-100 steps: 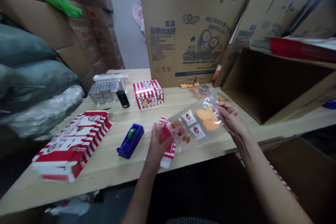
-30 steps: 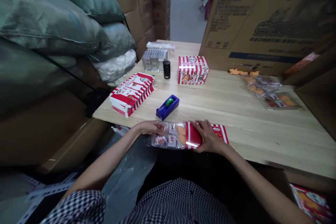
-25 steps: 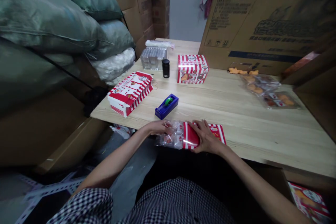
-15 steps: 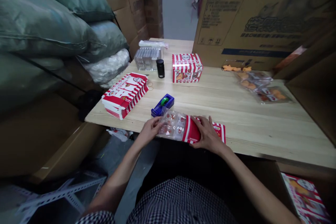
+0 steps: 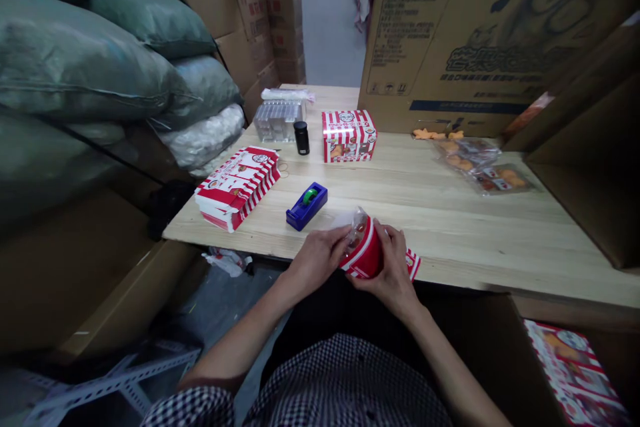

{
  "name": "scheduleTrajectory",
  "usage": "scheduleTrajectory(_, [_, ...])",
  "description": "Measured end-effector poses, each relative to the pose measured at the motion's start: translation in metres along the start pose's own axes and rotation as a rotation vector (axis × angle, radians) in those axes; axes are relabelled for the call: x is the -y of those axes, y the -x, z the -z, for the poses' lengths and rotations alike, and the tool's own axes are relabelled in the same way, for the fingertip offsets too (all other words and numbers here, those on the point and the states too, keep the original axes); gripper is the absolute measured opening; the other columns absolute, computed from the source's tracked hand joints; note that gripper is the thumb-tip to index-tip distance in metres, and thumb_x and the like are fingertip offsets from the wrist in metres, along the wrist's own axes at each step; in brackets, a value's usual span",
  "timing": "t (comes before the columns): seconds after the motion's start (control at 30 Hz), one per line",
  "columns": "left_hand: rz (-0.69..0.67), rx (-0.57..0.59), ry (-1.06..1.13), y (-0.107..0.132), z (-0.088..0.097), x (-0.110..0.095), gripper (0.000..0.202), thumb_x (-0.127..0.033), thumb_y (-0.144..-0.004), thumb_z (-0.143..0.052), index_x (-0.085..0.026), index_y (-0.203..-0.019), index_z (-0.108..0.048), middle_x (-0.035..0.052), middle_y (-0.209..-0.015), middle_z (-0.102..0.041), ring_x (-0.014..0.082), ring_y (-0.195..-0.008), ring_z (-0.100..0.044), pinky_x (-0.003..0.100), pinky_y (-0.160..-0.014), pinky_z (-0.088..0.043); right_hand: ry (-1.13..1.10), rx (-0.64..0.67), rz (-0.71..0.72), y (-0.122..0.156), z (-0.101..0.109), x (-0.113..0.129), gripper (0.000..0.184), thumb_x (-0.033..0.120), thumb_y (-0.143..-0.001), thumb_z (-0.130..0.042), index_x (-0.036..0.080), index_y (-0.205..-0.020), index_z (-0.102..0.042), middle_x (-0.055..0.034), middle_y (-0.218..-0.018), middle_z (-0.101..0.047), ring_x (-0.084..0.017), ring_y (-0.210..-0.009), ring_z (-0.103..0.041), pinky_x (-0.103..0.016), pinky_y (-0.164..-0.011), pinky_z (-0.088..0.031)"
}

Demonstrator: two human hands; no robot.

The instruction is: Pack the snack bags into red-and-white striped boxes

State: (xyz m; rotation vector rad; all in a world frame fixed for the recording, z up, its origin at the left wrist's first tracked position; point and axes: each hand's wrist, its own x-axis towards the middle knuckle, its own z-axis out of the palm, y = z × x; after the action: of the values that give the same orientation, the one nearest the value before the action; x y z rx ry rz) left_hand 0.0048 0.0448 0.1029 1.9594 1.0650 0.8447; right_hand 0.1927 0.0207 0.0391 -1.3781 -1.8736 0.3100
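Observation:
At the near edge of the wooden table (image 5: 450,213), both hands meet on a red-and-white striped box (image 5: 371,255). My right hand (image 5: 395,267) is wrapped round the box's body. My left hand (image 5: 323,255) pinches the end of a clear plastic packet (image 5: 354,227) that sticks out of the box's open left end; most of the packet is inside.
A blue tape dispenser (image 5: 307,205) lies just beyond my hands. A stack of flat striped boxes (image 5: 235,183) is at the left, an assembled striped box (image 5: 349,135), a black cap (image 5: 301,137) and clear trays (image 5: 279,119) further back. Snack packets (image 5: 480,163) lie right. Cardboard cartons (image 5: 475,33) and sacks (image 5: 90,73) surround.
The clear packet has gone further into the striped box; my left hand has moved right up to the box's opening. The view has shifted slightly.

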Motion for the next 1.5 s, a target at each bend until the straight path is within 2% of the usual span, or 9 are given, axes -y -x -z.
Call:
scheduleTrajectory(0.17, [-0.102, -0.405, 0.031, -0.002, -0.023, -0.005, 0.078, -0.034, -0.084, -0.072, -0.029, -0.152, -0.035, 0.0095, -0.158, -0.037, 0.0300, -0.144, -0.037, 0.049, -0.119, -0.028, -0.103, -0.407, -0.216, -0.007, -0.002, 0.010, 0.122, 0.041, -0.061, -0.086, 0.028, -0.157, -0.012, -0.0146, -0.142, -0.031, -0.037, -0.134, -0.034, -0.058, -0.110, -0.035])
scheduleTrajectory(0.23, [-0.046, -0.341, 0.239, -0.007, -0.036, 0.000, 0.080, -0.037, -0.085, -0.070, -0.027, -0.154, -0.030, 0.0108, -0.159, -0.036, 0.0304, -0.144, -0.037, 0.049, -0.118, -0.031, -0.128, -0.522, -0.247, -0.008, -0.004, 0.010, 0.128, 0.042, -0.059, -0.087, 0.028, -0.158, -0.007, -0.0154, -0.145, -0.024, -0.038, -0.138, -0.028, -0.059, -0.111, -0.032])
scheduleTrajectory(0.37, [-0.009, -0.031, 0.586, -0.025, -0.045, 0.017, 0.044, -0.036, -0.098, -0.050, -0.018, -0.139, -0.054, 0.0128, -0.138, -0.059, 0.0276, -0.129, -0.054, 0.045, -0.111, -0.041, -0.342, -0.486, -0.294, -0.006, -0.001, 0.000, 0.124, 0.044, -0.062, -0.085, 0.028, -0.158, -0.008, -0.0131, -0.140, -0.034, -0.033, -0.133, -0.039, -0.053, -0.110, -0.035])
scheduleTrajectory(0.43, [-0.025, 0.015, 0.589, -0.032, -0.041, 0.023, 0.040, -0.035, -0.097, -0.053, -0.017, -0.132, -0.059, 0.0120, -0.133, -0.062, 0.0268, -0.125, -0.056, 0.044, -0.112, -0.039, -0.591, -0.474, -0.370, -0.009, 0.007, -0.009, 0.090, 0.050, -0.078, -0.071, 0.027, -0.154, -0.027, -0.0093, -0.127, -0.049, -0.027, -0.121, -0.050, -0.047, -0.107, -0.039])
scheduleTrajectory(0.6, [0.034, -0.033, 0.643, -0.036, -0.037, 0.015, 0.048, -0.040, -0.092, -0.060, -0.020, -0.135, -0.053, 0.0089, -0.130, -0.062, 0.0248, -0.120, -0.057, 0.039, -0.108, -0.041, -0.968, -0.522, -0.492, -0.032, 0.023, -0.013, 0.030, 0.050, -0.092, -0.053, 0.022, -0.088, -0.064, -0.0002, -0.086, -0.061, -0.018, -0.084, -0.057, -0.031, -0.082, -0.045])
scheduleTrajectory(0.97, [0.231, -0.356, 0.555, -0.059, -0.054, 0.001, 0.014, -0.021, -0.081, -0.056, -0.018, -0.068, -0.052, -0.0033, -0.063, -0.048, 0.0126, -0.064, -0.047, 0.023, -0.060, -0.039, -1.034, -0.545, -0.580, -0.046, 0.027, 0.005, 0.013, 0.025, -0.082, -0.058, 0.022, -0.071, -0.052, 0.0054, -0.066, -0.051, -0.012, -0.063, -0.044, -0.023, -0.062, -0.038])
scheduleTrajectory(1.1, [0.272, -0.378, 0.724, -0.065, -0.056, 0.005, 0.007, -0.024, -0.080, -0.060, -0.018, -0.079, -0.062, -0.0027, -0.070, -0.061, 0.0140, -0.070, -0.056, 0.024, -0.068, -0.044, -1.035, -0.554, -0.584, -0.054, 0.026, -0.001, 0.014, 0.024, -0.077, -0.061, 0.023, -0.068, -0.050, 0.0063, -0.063, -0.049, -0.012, -0.060, -0.043, -0.023, -0.060, -0.037])
scheduleTrajectory(1.27, [0.197, -0.277, 0.999, -0.052, -0.047, 0.007, 0.047, -0.045, -0.083, -0.067, -0.019, -0.122, -0.063, 0.0078, -0.112, -0.070, 0.0229, -0.103, -0.065, 0.033, -0.091, -0.048, -1.084, -0.542, -0.576, -0.056, 0.025, -0.006, 0.009, 0.025, -0.076, -0.064, 0.022, -0.072, -0.056, 0.0056, -0.066, -0.056, -0.012, -0.061, -0.047, -0.023, -0.063, -0.040])
scheduleTrajectory(1.5, [0.201, -0.272, 1.081, -0.049, -0.044, 0.013, 0.031, -0.034, -0.084, -0.068, -0.015, -0.109, -0.070, 0.0079, -0.101, -0.074, 0.0230, -0.099, -0.068, 0.034, -0.089, -0.050, -1.084, -0.568, -0.538, -0.052, 0.020, -0.005, 0.008, 0.025, -0.078, -0.065, 0.022, -0.076, -0.057, 0.0058, -0.070, -0.056, -0.012, -0.063, -0.049, -0.023, -0.065, -0.042])
